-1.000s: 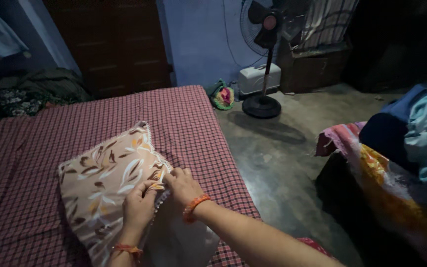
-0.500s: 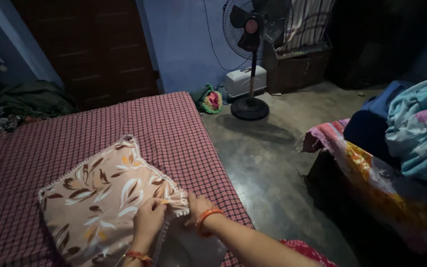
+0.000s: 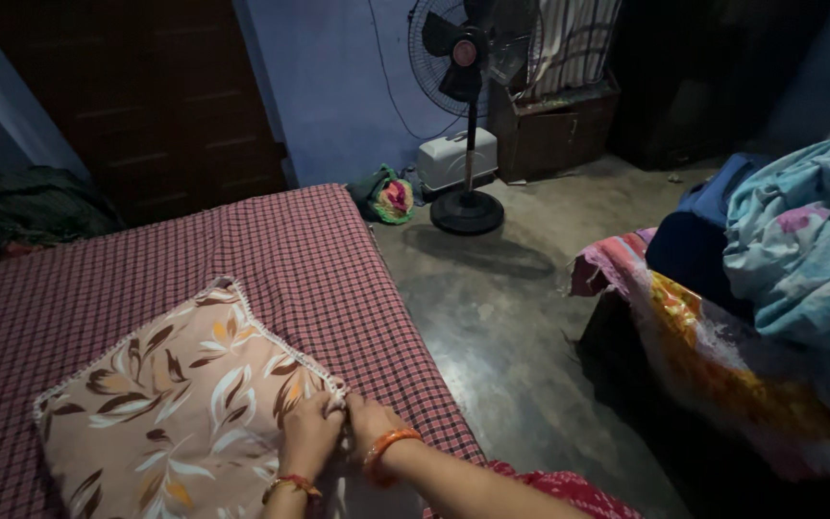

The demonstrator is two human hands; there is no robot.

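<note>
The pillow (image 3: 170,404), in a beige cover with a leaf print and a white fringe, lies on the bed (image 3: 271,250), which has a red checked sheet. Both hands meet at the pillow's near corner. The left hand (image 3: 309,434) pinches the cover's edge, and the right hand (image 3: 369,423), an orange bangle at its wrist, grips the same corner just beside it. A standing fan (image 3: 465,115) rises from the floor beyond the bed.

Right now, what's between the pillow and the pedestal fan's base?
Head view: checked bedsheet past the pillow, then bare grey floor up to the fan base. Nothing stands between.
</note>
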